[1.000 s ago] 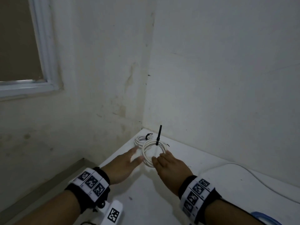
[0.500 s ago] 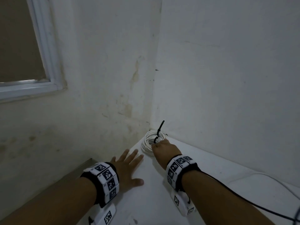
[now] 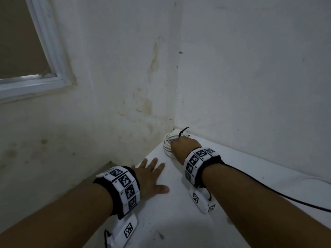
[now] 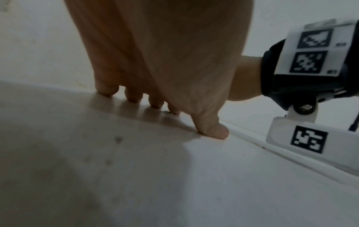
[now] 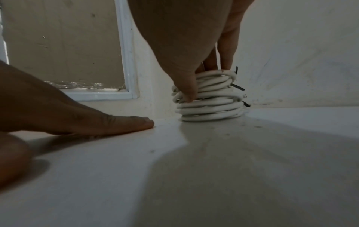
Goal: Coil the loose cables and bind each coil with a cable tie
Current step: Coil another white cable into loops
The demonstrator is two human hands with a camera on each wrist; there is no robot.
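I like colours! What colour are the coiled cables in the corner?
White. The coiled cables show best in the right wrist view.

A white tabletop met 2 stained, off-white walls at a corner. A white-framed window was set in the left wall, and a black cord trailed across the table.

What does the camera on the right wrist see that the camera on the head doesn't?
Only the right wrist view shows the stack of white cable coils from the side, several black cable ties sticking out, and the right hand's thumb pressed against the loops.

Only the head view shows both wristbands, a loose white cable and a black lead.

Both show the right hand on the stack, the left hand flat on the white table, and the window.
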